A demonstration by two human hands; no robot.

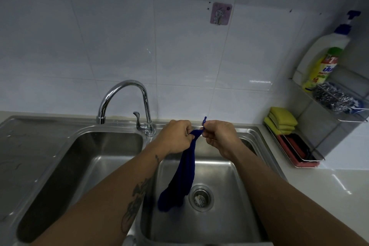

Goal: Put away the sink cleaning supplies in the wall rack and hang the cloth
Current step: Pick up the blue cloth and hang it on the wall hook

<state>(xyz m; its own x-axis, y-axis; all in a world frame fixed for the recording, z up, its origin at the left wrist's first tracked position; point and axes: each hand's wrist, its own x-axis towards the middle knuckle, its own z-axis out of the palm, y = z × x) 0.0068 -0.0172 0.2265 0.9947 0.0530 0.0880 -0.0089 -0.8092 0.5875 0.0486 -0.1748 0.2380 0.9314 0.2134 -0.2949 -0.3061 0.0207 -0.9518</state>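
Observation:
A dark blue cloth hangs over the right sink basin. My left hand grips its top corner. My right hand pinches the cloth's small blue loop right beside it. On the tiled wall above is a pink adhesive hook, with nothing on it. The wire wall rack at the right holds a dish soap pump bottle and a steel scourer.
A chrome faucet stands between the two basins; the left basin lies beside it. Yellow sponges sit in a red-bottomed wire holder on the counter at the right. A drain strainer is below the cloth.

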